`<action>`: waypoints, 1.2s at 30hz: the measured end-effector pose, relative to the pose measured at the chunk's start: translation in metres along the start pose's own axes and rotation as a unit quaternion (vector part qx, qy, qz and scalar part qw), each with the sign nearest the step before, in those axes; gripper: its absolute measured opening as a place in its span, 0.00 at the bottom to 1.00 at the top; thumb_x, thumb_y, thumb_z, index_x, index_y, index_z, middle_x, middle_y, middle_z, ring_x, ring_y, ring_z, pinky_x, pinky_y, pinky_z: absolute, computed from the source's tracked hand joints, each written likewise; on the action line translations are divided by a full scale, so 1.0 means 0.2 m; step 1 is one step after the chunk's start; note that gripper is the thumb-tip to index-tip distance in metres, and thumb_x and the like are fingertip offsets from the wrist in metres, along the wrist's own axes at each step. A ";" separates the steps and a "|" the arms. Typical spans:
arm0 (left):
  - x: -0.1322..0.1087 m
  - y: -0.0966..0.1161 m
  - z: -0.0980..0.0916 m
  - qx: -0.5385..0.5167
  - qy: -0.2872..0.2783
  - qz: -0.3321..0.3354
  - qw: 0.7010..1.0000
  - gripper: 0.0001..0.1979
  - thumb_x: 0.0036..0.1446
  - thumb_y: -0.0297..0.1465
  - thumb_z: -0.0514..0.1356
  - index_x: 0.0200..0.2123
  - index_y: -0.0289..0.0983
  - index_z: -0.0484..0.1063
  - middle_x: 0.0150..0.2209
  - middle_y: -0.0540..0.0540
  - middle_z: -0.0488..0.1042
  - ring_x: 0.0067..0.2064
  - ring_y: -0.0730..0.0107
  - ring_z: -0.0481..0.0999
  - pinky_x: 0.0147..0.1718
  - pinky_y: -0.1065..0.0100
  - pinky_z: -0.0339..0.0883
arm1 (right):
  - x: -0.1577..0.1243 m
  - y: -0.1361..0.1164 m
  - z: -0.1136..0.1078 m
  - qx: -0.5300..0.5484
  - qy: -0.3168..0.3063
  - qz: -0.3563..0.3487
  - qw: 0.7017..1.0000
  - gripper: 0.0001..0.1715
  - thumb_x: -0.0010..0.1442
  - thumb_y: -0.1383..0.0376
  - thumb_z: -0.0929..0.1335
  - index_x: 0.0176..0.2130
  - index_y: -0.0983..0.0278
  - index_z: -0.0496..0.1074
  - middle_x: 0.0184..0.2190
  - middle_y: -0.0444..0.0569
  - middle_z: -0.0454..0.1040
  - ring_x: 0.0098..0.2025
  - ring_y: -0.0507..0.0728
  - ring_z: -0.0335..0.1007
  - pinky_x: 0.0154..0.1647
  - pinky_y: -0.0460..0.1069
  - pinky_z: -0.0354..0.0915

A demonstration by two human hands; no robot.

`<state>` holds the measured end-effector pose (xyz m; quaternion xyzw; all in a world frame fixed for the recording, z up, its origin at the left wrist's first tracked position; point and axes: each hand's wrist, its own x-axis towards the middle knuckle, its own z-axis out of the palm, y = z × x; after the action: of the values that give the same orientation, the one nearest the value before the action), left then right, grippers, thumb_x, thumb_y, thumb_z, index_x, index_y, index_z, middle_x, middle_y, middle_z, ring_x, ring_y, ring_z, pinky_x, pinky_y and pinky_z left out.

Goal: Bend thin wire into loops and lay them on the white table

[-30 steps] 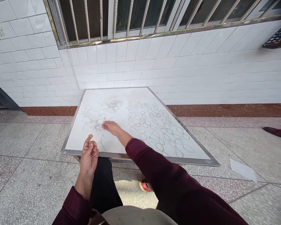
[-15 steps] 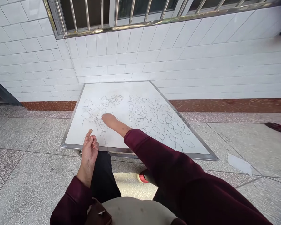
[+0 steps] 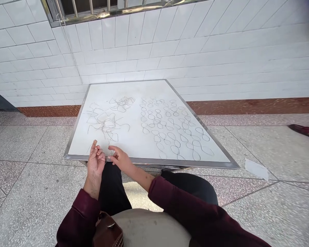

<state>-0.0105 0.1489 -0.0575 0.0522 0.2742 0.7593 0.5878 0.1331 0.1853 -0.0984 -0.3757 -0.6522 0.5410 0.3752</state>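
At the near edge of the white board my left hand (image 3: 96,162) is turned palm up, its index finger raised with a tan wrap at the tip. The thumb and other fingers are closed on a thin wire, only faintly visible. Close beside it, my right hand (image 3: 121,160) has its index finger stretched toward the left hand and its thumb bent below; a fine wire seems to run between the two hands. Beyond them lies a loose pile of bent thin wires (image 3: 108,124). Rows of wires shaped into figure-eight loops (image 3: 171,128) cover the board's right half.
The board (image 3: 134,145) has a metal rim and stands against a white tiled wall (image 3: 144,51). A second tangle of wires (image 3: 125,102) lies farther back. A white paper piece (image 3: 256,168) is on the floor, and a dark red shoe (image 3: 304,131) shows at right.
My right hand has drawn back from the wire pile to beside my left hand at the near edge. My left hand stays nearly in place. The view has tilted slightly down.
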 end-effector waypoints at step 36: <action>-0.19 0.05 0.13 0.195 0.040 0.107 0.974 0.29 0.47 0.31 0.72 0.52 0.39 0.69 0.29 0.53 0.75 0.35 0.72 0.79 0.37 0.71 0.70 | 0.50 -0.24 -0.32 0.020 0.065 0.150 0.986 0.08 0.61 0.64 0.67 0.38 0.66 0.74 0.31 0.50 0.75 0.26 0.50 0.66 0.27 0.45 0.68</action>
<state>0.0033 0.1206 -0.0224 0.1643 0.4331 0.7511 0.4704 0.1423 0.2951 -0.0340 -0.4960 -0.5519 0.5785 0.3386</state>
